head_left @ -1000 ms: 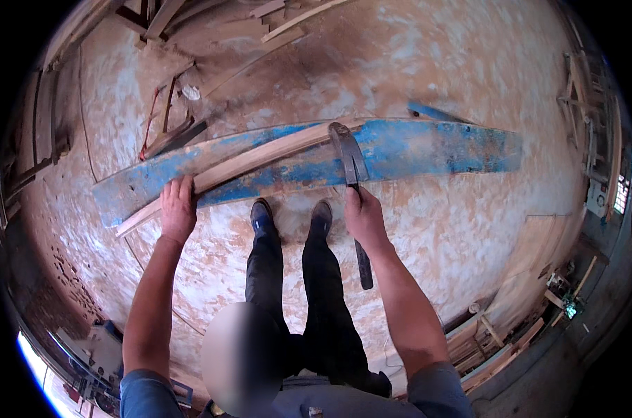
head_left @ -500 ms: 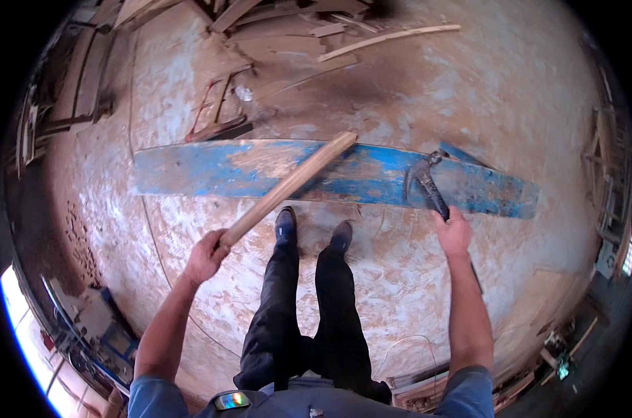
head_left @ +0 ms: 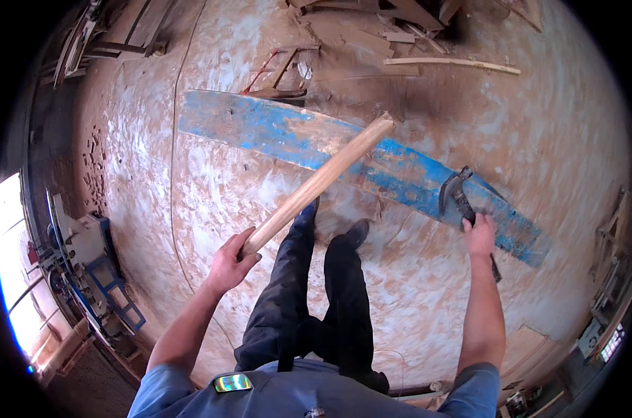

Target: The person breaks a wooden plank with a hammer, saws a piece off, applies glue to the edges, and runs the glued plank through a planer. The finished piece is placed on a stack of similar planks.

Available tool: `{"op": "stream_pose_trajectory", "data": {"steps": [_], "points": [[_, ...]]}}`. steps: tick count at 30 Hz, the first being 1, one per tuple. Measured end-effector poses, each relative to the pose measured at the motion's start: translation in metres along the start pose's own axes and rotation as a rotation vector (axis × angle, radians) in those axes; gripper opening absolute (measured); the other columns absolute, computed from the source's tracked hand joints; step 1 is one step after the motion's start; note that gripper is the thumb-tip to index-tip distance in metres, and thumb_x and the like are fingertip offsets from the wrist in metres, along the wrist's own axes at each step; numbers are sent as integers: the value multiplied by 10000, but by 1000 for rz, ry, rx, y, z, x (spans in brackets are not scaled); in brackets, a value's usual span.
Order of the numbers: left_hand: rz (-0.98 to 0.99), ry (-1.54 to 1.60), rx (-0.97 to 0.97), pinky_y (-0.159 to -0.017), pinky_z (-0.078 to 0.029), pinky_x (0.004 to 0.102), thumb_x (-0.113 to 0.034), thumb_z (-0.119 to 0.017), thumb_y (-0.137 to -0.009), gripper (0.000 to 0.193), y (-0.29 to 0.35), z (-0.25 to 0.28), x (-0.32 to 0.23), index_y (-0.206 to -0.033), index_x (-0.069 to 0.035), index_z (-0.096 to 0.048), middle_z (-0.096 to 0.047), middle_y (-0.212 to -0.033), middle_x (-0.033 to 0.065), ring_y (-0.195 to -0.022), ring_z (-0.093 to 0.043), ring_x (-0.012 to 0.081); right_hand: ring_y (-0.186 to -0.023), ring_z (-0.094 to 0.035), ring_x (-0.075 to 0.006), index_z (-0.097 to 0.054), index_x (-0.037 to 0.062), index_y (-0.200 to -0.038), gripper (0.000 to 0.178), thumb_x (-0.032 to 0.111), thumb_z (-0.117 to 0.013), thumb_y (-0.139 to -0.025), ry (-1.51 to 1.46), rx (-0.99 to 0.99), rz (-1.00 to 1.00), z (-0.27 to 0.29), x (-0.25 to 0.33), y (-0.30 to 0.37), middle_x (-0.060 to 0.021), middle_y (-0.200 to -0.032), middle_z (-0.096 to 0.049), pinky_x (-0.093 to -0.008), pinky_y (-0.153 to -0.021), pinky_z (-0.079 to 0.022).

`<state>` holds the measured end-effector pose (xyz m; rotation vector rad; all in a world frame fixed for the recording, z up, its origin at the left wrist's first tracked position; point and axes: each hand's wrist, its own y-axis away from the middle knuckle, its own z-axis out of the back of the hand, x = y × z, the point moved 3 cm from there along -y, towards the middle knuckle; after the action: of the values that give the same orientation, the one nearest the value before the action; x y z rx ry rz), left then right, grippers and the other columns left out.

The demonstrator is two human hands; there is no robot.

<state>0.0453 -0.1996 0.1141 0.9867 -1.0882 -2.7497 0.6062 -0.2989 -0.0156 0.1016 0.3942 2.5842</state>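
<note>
My left hand [head_left: 233,262] grips the near end of a long wooden stick [head_left: 323,180], which slants up and away to the right. The stick's far end overlaps a long, worn blue board [head_left: 260,132] on the floor in front of my feet. In my right hand [head_left: 479,235] is a claw hammer [head_left: 458,194], closed around its dark handle just below the head. The hammer head shows over the right part of the board, and the handle's end sticks out below my hand.
A bow saw [head_left: 277,73] with a red cord lies beyond the board. Farther off are scrap wood pieces [head_left: 406,21] and a thin strip [head_left: 455,64]. Machinery [head_left: 96,258] stands at the left, near a bright opening. My shoes [head_left: 358,232] stand just short of the board.
My view has turned, so the board now slopes down to the right. My left hand's hold on the stick looks looser, with the thumb spread. The hammer stays in my right hand.
</note>
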Motion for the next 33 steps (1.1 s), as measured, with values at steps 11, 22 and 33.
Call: {"op": "stream_pose_trajectory", "data": {"steps": [11,22,33], "points": [[167,620,231,-676,-501,300,-319,-687,-798,628,22,6,-11,-1309,-29,-467,-623,-889,88,-748,-594,180,-862,-592,-410,-576,-36,-907,405,365,-609,-860,-314,45,-236,-3,6,25,-237,-905,-622,-478,-762,-458],[128,544,157,-684,-499,313,-303,-596,-865,475,-17,12,-26,-1259,-50,-517,-620,-892,116,-748,-594,185,-402,-444,-107,-451,77,-751,329,338,-545,-927,-947,134,-534,-13,3,93,-3,-557,-447,-267,-361,-377],[-330,-492,-250,-849,-465,428,-255,-637,-810,424,-168,-13,-23,-1150,-28,-525,-551,-1031,164,-1021,-526,357,-393,-444,-97,-469,51,-885,126,124,-571,-898,-1188,385,-574,6,78,195,1,-573,-444,-257,-340,-390]]}}
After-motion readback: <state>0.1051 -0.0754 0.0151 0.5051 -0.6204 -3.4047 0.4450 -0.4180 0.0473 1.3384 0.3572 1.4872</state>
